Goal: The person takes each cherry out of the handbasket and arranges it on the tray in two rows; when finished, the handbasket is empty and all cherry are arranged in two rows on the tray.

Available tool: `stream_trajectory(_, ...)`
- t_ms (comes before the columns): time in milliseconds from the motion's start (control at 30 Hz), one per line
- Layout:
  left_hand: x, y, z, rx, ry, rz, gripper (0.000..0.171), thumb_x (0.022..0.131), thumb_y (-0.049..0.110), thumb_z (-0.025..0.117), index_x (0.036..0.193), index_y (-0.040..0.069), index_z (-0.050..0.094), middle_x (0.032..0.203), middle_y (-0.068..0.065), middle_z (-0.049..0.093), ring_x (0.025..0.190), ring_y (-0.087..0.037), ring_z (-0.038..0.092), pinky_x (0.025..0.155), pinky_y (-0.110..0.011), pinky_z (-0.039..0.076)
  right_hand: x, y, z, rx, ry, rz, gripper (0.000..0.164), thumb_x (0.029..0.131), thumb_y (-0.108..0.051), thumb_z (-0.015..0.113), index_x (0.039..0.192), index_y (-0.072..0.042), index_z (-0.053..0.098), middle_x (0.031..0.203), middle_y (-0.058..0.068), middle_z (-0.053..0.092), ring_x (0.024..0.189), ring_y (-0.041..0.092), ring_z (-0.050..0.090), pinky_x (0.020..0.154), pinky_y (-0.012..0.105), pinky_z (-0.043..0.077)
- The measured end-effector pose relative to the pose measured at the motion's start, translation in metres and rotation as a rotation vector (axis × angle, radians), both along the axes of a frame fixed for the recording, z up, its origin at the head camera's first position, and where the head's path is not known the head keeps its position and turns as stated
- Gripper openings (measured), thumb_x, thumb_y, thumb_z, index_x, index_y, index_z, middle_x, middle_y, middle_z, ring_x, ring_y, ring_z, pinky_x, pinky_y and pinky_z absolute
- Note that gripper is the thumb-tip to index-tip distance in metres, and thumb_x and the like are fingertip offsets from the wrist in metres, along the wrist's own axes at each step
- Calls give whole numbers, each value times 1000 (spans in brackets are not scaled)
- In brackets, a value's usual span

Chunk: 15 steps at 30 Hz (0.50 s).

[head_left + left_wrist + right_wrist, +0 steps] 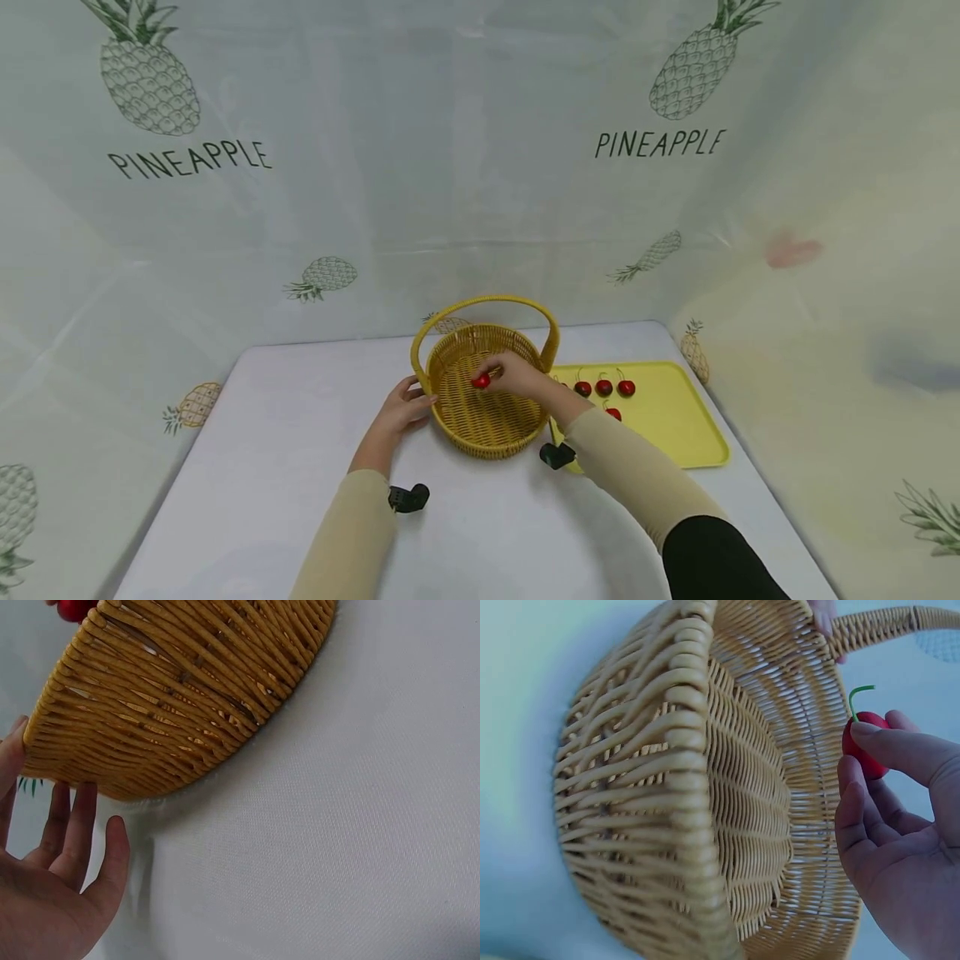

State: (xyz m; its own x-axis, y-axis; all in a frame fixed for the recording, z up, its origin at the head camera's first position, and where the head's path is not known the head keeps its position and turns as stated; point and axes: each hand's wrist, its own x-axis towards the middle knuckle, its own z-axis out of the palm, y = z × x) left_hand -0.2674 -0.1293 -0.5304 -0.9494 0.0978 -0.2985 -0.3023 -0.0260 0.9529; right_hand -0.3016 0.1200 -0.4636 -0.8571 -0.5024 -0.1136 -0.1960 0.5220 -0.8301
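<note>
A round woven basket (489, 429) with an arched handle stands mid-table. My left hand (401, 410) holds its left rim near the handle's foot; in the left wrist view, some fingers of that hand (56, 892) reach along the outside of the weave, the little finger apart from it. Over the basket's inside, my right hand (512, 375) pinches a red cherry (481, 381) between thumb and fingers. In the right wrist view the cherry (868, 744) shows a green stem, and the basket floor (746, 795) below is bare where visible.
A yellow tray (675, 425) lies on the table right of the basket, partly behind my right forearm. Several dark red cherries (603, 387) with stems lie on it. Pineapple-printed sheeting (450, 192) hangs behind and beside the white table (300, 433).
</note>
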Motion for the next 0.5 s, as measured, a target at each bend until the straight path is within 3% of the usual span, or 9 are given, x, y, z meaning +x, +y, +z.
stream_trajectory(233, -2, -1, -4, -14, -5, 3, 65, 92, 7, 67, 148, 15, 36, 145, -22, 41, 125, -38, 48, 98, -55, 43, 13, 18, 4, -50, -45, -4, 25, 84, 8, 71, 104, -6, 74, 116, 11, 63, 93, 30, 67, 83, 46, 54)
stream_trajectory(500, -1, -1, -3, 2, -10, -5, 67, 93, 7, 67, 150, 14, 32, 147, -23, 38, 126, -38, 47, 100, -56, 41, 25, 44, 6, -59, -8, -2, 23, 86, 5, 71, 107, -4, 73, 107, 7, 69, 97, 20, 66, 81, 32, 55)
